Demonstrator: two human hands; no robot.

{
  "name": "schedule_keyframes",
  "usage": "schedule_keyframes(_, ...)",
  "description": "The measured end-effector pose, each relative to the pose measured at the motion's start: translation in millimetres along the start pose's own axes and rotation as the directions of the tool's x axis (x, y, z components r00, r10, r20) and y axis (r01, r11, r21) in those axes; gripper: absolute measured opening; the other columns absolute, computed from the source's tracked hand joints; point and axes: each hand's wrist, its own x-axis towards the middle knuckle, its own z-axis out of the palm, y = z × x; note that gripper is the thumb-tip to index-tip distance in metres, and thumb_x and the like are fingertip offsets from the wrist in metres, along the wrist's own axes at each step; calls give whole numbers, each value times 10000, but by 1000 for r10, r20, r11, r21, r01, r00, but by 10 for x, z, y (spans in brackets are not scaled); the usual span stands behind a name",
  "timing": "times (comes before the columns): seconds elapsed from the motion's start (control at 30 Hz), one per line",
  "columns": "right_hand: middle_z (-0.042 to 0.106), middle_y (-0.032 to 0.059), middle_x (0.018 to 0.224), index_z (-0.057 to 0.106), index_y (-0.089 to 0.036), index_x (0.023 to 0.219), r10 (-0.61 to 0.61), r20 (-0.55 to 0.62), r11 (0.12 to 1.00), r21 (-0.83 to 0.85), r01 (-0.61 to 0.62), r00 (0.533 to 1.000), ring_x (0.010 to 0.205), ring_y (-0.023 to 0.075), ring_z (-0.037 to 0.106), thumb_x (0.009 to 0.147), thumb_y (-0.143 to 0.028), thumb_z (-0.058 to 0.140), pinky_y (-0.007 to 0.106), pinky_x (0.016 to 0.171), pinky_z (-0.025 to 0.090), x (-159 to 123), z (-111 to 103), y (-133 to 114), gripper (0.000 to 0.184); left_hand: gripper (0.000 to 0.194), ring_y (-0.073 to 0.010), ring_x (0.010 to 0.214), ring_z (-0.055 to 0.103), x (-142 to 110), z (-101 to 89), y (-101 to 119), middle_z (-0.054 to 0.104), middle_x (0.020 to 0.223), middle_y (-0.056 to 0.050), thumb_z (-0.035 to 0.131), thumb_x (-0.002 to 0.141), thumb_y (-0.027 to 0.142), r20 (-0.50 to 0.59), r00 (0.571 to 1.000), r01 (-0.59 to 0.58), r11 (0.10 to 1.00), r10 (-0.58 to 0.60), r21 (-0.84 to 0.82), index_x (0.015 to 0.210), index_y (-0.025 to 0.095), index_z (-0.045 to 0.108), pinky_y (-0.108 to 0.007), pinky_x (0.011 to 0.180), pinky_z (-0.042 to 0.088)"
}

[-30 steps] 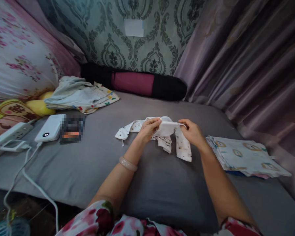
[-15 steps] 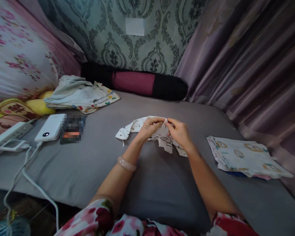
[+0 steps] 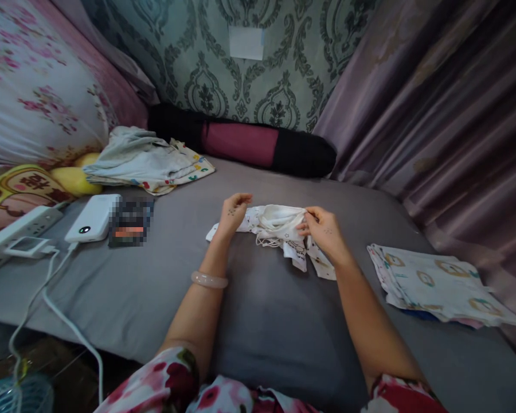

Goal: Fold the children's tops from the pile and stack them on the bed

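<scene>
A small white garment point(image 3: 279, 221) with a dark print and thin cords lies bunched on the grey sheet, its opening facing up. My right hand point(image 3: 324, 229) pinches the garment's right upper edge between thumb and fingers. Over the left end of the cloth is my left hand point(image 3: 234, 213), open with loosely bent fingers and nothing visible in them. A pale bangle point(image 3: 209, 280) circles my left forearm. Part of the garment's left end is hidden behind my left wrist.
A folded stack of printed cloths point(image 3: 442, 281) lies at right. On the left are more folded cloths point(image 3: 141, 158), a white power bank point(image 3: 93, 217), a power strip point(image 3: 17, 235) and cables. A black and maroon bolster point(image 3: 241, 143) runs along the wall.
My left hand has let go of the garment and moved left and slightly up. My right hand keeps its pinch, and the garment's opening has spread. The view has shifted slightly.
</scene>
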Motion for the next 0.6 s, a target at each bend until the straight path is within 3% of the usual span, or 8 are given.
schedule_keyframes(0.13, 679, 33, 673, 672, -156, 936, -45, -49, 999, -8, 45, 998, 640, 189, 701, 807, -409, 617, 315, 601, 604, 66, -36, -5, 289, 386, -198, 922, 653, 4, -43, -180, 734, 1018, -74, 478, 741, 86, 98, 995, -37, 970, 13, 242, 1029, 173, 719, -348, 885, 498)
schedule_keyframes(0.3, 685, 37, 664, 699, -149, 929, -80, -77, 995, -65, 75, 994, 590, 186, 671, 772, -447, 644, 342, 601, 592, 59, -136, -78, 341, 396, -290, 1078, 591, -36, 42, -248, 717, 1061, -102, 511, 784, 104, 140, 990, -88, 838, 15, 539, 1116, 212, 698, -498, 981, 420)
schedule_keyframes(0.43, 697, 46, 702, 708, -157, 927, -127, -42, 989, -85, 123, 991, 597, 177, 660, 774, -488, 645, 332, 607, 578, -23, -209, -171, 370, 389, -266, 1172, 531, -48, 105, -171, 665, 1208, -85, 492, 853, 133, 199, 969, -230, 831, 148, 505, 1194, 238, 648, -468, 1030, 370)
schedule_keyframes(0.6, 706, 53, 755, 713, -163, 937, -164, 6, 983, -83, 164, 986, 629, 169, 656, 784, -493, 648, 326, 633, 575, -134, -241, -255, 369, 398, -210, 1063, 572, -54, 176, -106, 672, 1179, -59, 463, 857, 97, 321, 907, -395, 818, 274, 419, 1196, 227, 627, -412, 1005, 372)
